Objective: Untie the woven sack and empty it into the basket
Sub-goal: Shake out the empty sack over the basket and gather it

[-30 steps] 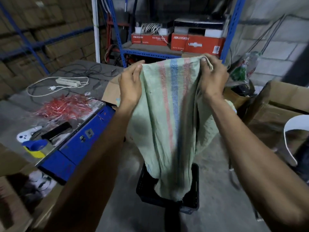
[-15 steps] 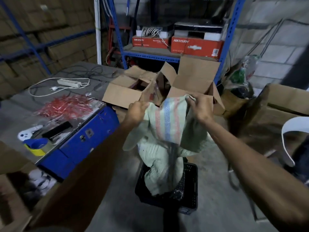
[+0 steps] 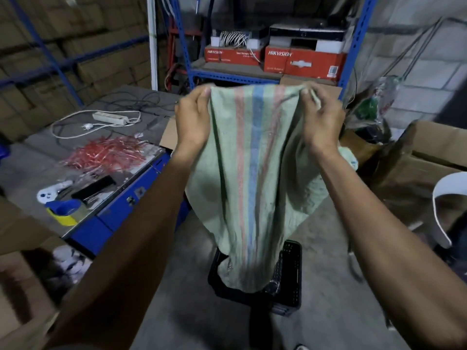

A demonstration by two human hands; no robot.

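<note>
Both hands, left hand [image 3: 193, 117] and right hand [image 3: 321, 120], pinch the sack [image 3: 252, 173] by its top corners; it hangs straight down, mouth over the basket [image 3: 293, 274].

Both arms are stretched out forward and raised, forearms running up from the bottom corners toward the middle of the frame. Left hand [image 3: 193, 120] and right hand [image 3: 319, 120] are level, well apart, fingers pinched closed on the sack [image 3: 252, 178].

a storeroom: blue racking [image 3: 355, 41], stacked cartons [image 3: 106, 69].
</note>
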